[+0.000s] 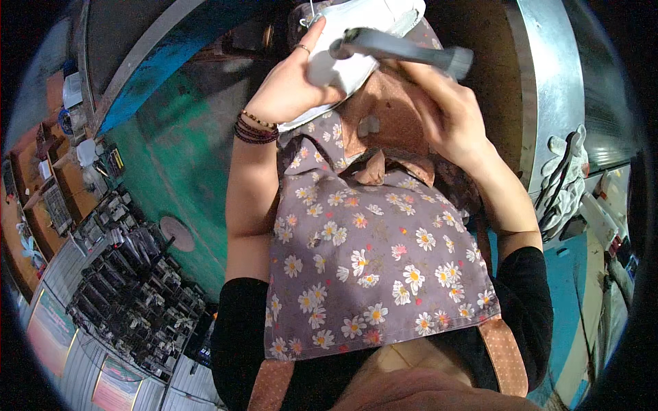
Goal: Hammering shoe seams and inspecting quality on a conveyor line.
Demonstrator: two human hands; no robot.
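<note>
A flowered apron (384, 260) fills the middle of the view, worn by the person. Well to the left stands a crowded heap of dark parts (137, 281), and beyond it a brown tray (70, 179) holds small items too tiny to tell apart. At the top, beyond the apron's bib, is the white thing (346, 72); the left hand (291, 85) holds it, finger and thumb spread across its near side. The right hand (452, 113) is curled just beside; its grip is partly covered, so one cannot tell whether it holds the blurred dark bar (411, 51) crossing in front. The step in hand seems to be handling the white thing, and the next move calls for a steady left grip.
</note>
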